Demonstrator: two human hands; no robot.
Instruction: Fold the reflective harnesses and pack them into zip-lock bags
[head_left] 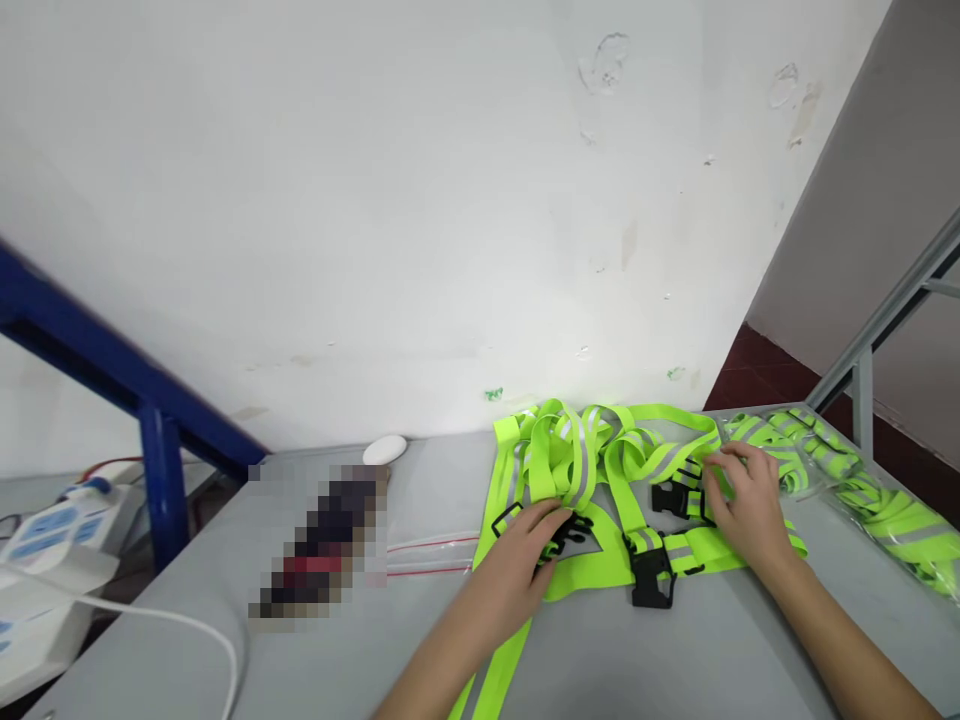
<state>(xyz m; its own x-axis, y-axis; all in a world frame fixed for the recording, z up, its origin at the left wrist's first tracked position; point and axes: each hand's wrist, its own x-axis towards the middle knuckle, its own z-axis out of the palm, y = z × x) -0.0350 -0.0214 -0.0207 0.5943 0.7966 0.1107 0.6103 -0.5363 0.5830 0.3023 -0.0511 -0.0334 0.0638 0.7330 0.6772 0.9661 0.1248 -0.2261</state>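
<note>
A tangle of neon-green reflective straps (pixel 577 465) with grey stripes lies on the grey tabletop against the wall. My left hand (pixel 525 548) curls its fingers over a black pronged buckle (pixel 576 528) at the near left of the heap. On the right side, my right hand (pixel 746 498) has its thumb and fingers bent around a strap beside a black side-release buckle (pixel 670 498). Another black buckle (pixel 651 578) rests between my hands at the near edge of the straps. Both palms face away from view, so the exact grip is partly hidden.
Bagged reflective straps (pixel 900 525) lie at the right. Left of the heap are a clear zip bag (pixel 435 555), a white oval object (pixel 385 450) and a pixelated item. A blue metal frame (pixel 161 480), white power strips (pixel 67 540) and a white cable (pixel 172 618) occupy the left.
</note>
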